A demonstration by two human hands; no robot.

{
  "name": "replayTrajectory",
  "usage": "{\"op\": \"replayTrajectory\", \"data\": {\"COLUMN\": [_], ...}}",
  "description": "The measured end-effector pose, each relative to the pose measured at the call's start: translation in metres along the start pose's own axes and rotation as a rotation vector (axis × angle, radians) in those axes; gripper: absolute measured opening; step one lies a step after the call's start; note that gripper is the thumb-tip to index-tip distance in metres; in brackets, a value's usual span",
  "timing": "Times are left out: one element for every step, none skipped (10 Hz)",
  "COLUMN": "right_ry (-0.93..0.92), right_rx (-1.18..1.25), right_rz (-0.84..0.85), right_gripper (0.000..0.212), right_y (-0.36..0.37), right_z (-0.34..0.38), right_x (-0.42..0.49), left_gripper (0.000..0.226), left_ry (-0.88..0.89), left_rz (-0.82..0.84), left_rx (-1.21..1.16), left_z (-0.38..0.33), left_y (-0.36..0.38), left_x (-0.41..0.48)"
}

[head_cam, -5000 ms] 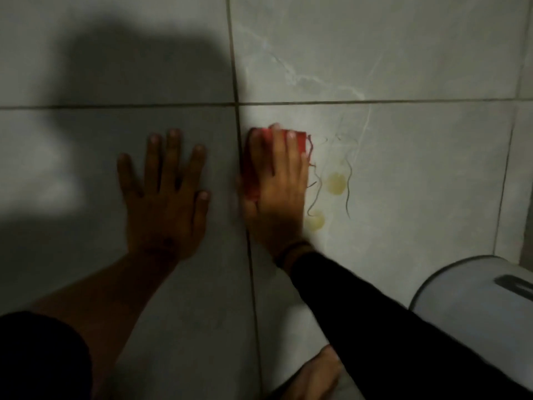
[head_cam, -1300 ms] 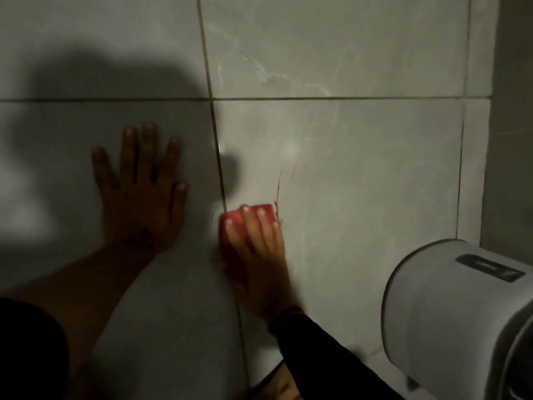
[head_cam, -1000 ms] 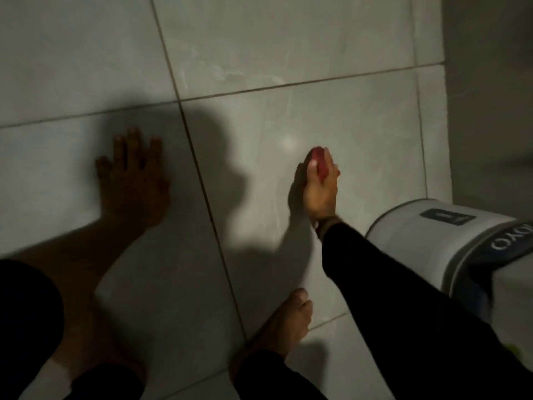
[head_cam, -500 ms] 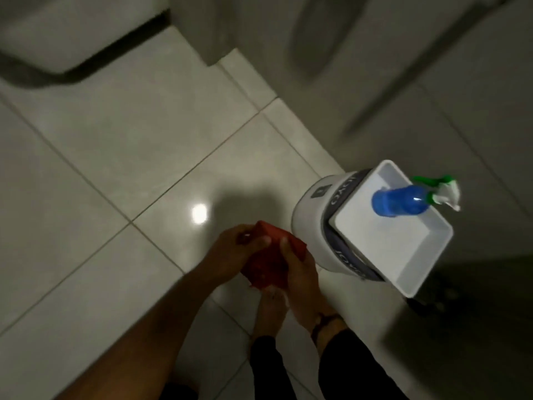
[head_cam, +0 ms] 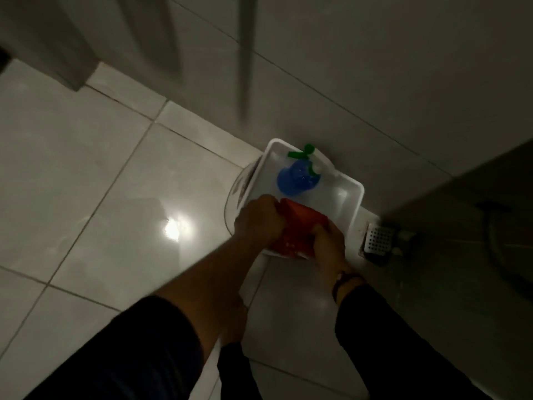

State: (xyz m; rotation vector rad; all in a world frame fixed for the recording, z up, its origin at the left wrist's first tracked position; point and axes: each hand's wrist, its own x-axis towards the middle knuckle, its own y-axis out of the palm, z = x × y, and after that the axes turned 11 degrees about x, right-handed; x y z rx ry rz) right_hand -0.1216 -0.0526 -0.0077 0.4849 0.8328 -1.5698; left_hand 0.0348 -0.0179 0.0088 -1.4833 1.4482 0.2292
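Note:
A red cloth (head_cam: 300, 226) is held between both hands over the near edge of a white tray (head_cam: 350, 204). My left hand (head_cam: 258, 223) grips its left side with curled fingers. My right hand (head_cam: 328, 246) grips its right side. The tray sits on top of a white bucket (head_cam: 235, 194). A blue spray bottle (head_cam: 298, 179) with a green and white trigger head lies inside the tray at its far end.
Glossy pale floor tiles (head_cam: 101, 197) spread to the left, with a bright light reflection. A tiled wall (head_cam: 375, 67) rises behind the bucket. A metal floor drain (head_cam: 377, 239) lies right of the tray. My bare foot (head_cam: 236, 316) stands below the hands.
The red cloth left the wall where my right hand wiped with it. My left hand came off the wall and took hold too. Both hands carried it over the tray.

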Motion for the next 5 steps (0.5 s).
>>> {"op": "replayTrajectory", "data": {"right_ry": [0.036, 0.037, -0.017, -0.042, -0.101], "right_rx": [-0.121, -0.195, -0.378, -0.448, -0.452], "right_rz": [-0.086, -0.091, -0.126, -0.157, -0.211], "right_gripper": [0.041, 0.041, 0.044, 0.049, 0.048], "right_y": [0.003, 0.004, 0.006, 0.006, 0.010], "right_z": [-0.002, -0.010, -0.022, -0.029, -0.024], "right_x": [0.046, 0.066, 0.079, 0.084, 0.075], "left_gripper": [0.041, 0.038, 0.036, 0.040, 0.047], "left_ry": [-0.057, -0.092, -0.113, -0.070, 0.025], "left_rz": [-0.045, -0.067, -0.153, -0.206, -0.280], "left_rx": [0.178, 0.270, 0.333, 0.359, 0.355], "left_z": [-0.010, -0.011, -0.011, -0.012, -0.012], "left_y": [0.020, 0.029, 0.038, 0.039, 0.041], "left_x": [0.033, 0.047, 0.055, 0.050, 0.033]}}
